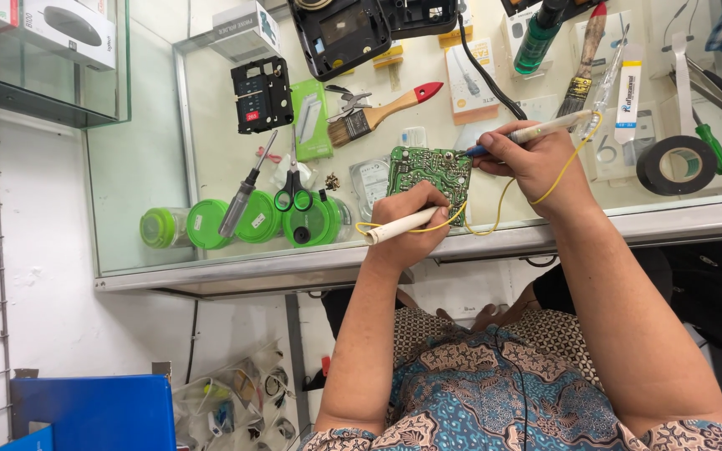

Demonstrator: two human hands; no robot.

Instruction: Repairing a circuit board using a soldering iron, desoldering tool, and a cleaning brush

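Hands grip white pen-shaped probes, left hand (407,219) and right hand (532,163), tips on the green circuit board (429,169); steady wrists on the glass surface (211,167) would help

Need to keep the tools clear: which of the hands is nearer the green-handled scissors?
Left. The left hand sits just right of the green-handled scissors, holding a probe at the green circuit board. The right hand is beyond the board.

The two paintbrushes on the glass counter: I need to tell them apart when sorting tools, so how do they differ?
The red-tipped brush lies left of the green circuit board, handle toward upper right, with clean pale wood. The darker brush lies farther right, nearly upright in the picture, its handle stained. Both have wooden handles with red ends and metal ferrules.
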